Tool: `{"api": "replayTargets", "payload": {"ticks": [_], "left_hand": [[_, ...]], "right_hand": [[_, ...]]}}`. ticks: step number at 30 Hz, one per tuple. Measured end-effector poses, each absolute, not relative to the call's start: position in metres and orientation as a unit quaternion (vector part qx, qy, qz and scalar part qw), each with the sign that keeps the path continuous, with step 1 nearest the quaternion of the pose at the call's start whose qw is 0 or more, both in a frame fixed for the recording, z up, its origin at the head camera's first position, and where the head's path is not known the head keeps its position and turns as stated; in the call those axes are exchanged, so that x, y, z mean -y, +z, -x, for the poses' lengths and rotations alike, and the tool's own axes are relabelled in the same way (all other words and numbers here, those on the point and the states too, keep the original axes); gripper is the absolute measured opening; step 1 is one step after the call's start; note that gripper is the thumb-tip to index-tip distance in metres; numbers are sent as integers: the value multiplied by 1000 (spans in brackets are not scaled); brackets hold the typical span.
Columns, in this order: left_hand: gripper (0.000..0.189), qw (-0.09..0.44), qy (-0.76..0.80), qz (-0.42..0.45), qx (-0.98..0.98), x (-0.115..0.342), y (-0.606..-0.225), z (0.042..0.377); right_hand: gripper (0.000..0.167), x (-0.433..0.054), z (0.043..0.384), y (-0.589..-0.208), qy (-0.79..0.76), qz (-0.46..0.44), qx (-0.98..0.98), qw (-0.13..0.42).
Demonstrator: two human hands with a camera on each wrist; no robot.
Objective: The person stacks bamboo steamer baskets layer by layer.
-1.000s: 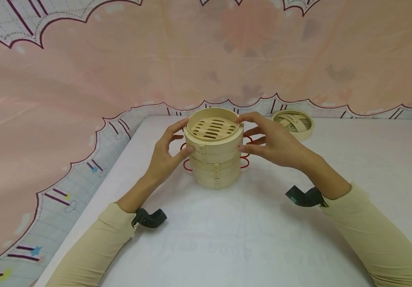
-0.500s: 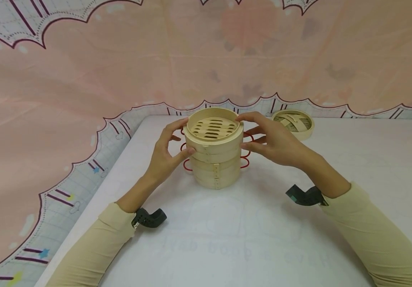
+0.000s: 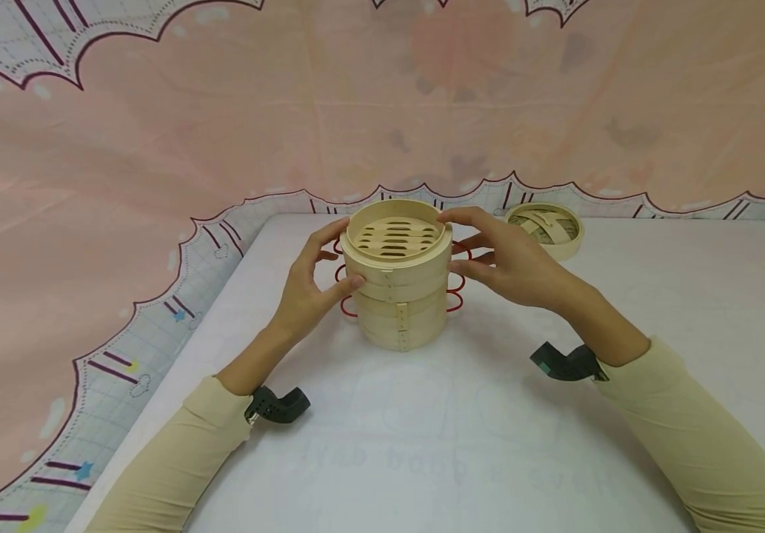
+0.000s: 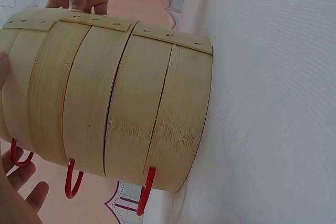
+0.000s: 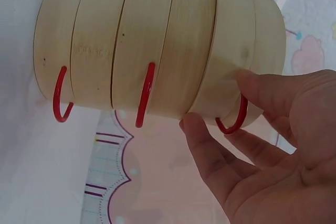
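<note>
A bamboo steamer of three stacked baskets (image 3: 403, 326) stands upright on the white table, with red loop handles on both sides. Its top basket (image 3: 415, 283) has a slatted floor. At the left of the top basket, my left hand (image 3: 304, 277) grips the side, thumb in front and fingers behind. My right hand (image 3: 518, 263) holds the opposite side, one finger over the rim and the thumb lower. The right wrist view shows its digits around the top red handle (image 5: 239, 116). Left-side handles (image 4: 73, 182) hang free of the fingers in the left wrist view.
A woven bamboo lid (image 3: 549, 229) lies at the back right, behind my right hand. The white table (image 3: 382, 444) reaches back to a patterned pink cloth (image 3: 369, 104). Dark camera mounts sit on both wrists.
The top basket has turned slightly, its front seam shifting to the right. My right thumb has moved up a little. The lower baskets stay in place.
</note>
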State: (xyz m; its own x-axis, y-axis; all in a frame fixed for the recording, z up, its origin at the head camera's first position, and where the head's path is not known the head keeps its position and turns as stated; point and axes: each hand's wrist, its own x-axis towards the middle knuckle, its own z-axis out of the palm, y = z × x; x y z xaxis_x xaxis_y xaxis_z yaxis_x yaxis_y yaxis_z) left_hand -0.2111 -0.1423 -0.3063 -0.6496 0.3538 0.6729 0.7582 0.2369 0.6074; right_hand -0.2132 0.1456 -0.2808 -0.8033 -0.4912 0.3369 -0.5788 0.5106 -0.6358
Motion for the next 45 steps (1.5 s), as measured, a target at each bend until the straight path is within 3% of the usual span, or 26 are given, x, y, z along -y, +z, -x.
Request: {"api": "replayTargets", "payload": {"ticks": [21,45], "left_hand": [[73,238,-500,356,753,139,-310,209],[78,266,-511,347,740,134,-312,208]], "right_hand": [[59,-146,215,-285,367,-305,875,84],[54,-143,216,-287,376,-298,872,99]]}}
